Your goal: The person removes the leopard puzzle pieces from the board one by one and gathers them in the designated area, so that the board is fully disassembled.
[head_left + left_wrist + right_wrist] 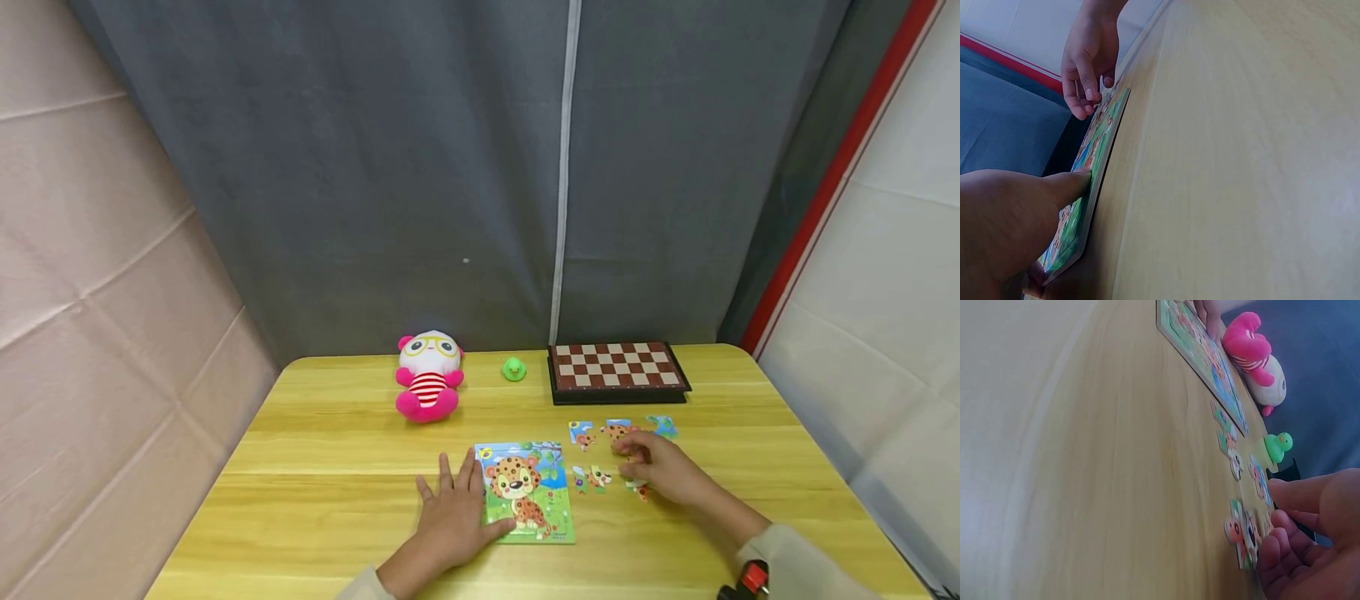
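My left hand (453, 518) lies with fingers spread at the left side of a leopard picture puzzle board (551, 500). Its thumb (1072, 186) rests on the picture near the front edge. Over the loose jigsaw pieces to the right, my right hand (666, 468) is held with loosely bent fingers. No piece shows between thumb and fingers in the left wrist view. Partly covered by that hand is a jigsaw piece (640, 488); in the right wrist view the fingertips are right beside overlapping pieces (1236, 530). Another piece (599, 477) lies nearer the board.
Behind the hand are more jigsaw pieces, one blue-cornered (581, 432) and one green-blue (663, 426). A folded chessboard (618, 368), a green rubber duck (513, 369) and a pink-and-white plush panda (428, 379) stand along the table's (315, 467) back edge, before a grey curtain.
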{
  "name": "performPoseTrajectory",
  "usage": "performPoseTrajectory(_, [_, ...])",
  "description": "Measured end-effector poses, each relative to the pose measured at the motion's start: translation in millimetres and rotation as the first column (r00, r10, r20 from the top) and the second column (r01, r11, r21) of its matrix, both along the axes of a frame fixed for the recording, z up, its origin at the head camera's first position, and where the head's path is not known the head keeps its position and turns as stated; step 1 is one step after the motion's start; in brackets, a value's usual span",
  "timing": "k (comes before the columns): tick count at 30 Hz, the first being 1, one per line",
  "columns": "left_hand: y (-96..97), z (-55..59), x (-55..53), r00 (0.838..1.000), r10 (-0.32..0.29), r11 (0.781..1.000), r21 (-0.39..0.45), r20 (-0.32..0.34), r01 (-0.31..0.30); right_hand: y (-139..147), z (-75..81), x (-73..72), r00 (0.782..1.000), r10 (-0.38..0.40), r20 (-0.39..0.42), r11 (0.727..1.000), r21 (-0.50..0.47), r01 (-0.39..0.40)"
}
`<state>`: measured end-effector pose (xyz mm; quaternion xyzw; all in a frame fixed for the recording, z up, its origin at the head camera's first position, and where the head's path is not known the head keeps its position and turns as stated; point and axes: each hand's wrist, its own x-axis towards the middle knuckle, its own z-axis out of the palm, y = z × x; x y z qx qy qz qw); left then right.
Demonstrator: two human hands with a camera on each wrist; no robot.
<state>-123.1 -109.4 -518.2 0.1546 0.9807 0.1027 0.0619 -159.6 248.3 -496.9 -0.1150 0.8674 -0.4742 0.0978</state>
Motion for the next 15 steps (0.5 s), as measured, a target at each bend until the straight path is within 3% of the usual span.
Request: performPoseTrajectory(15, [-0.5, -2.4, -0.9, 1.0, -0.002, 1.0, -0.003, -0.01, 0.002, -33, 2.3, -3.6, 0.998, 0.066, -0.01, 0.996, -0.054, -0.067])
